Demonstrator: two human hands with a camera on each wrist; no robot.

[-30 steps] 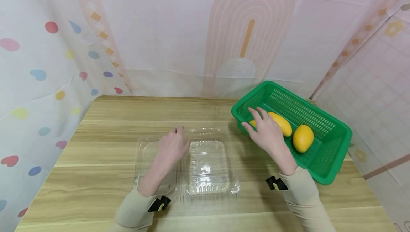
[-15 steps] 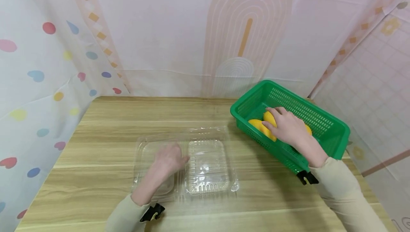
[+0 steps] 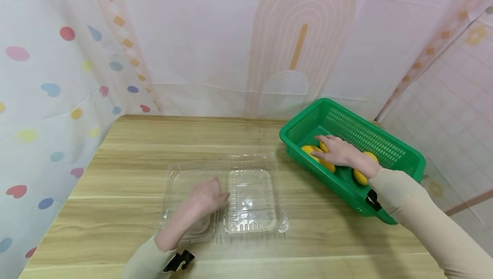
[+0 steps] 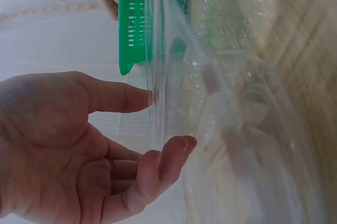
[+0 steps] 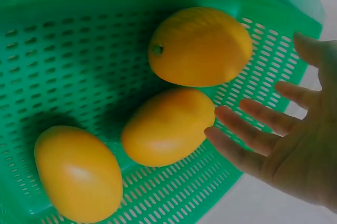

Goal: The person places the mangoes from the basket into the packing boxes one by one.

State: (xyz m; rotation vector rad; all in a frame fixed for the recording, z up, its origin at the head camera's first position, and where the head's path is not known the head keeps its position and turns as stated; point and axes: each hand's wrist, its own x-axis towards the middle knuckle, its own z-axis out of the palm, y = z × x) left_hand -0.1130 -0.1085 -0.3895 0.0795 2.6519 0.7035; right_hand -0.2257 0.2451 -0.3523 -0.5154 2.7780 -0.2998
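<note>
My right hand (image 3: 339, 152) reaches over the green plastic basket (image 3: 292, 150), fingers spread above the mangoes. The right wrist view shows three yellow mangoes: an upper mango (image 5: 200, 48), a middle mango (image 5: 168, 126) right by the fingertips, and a lower-left mango (image 5: 79, 174). Nothing is gripped by that hand. My left hand (image 3: 204, 197) hovers over the left half of a clear plastic clamshell container (image 3: 250, 202), which lies unfolded on the table. In the left wrist view, its thumb and loosely bent fingers stand apart, thumb tip right at the clear plastic edge (image 4: 158, 77).
The wood-grain table (image 3: 185, 135) runs back to a patterned cloth backdrop (image 3: 200, 48). Another patterned cloth (image 3: 454, 112) closes off the right side, close to the basket. Dotted cloth (image 3: 54, 112) hangs at the left.
My right hand has shifted right, farther over the basket, and its fingers have spread from their bend around a mango. My left hand has drawn slightly nearer. The container stays in place.
</note>
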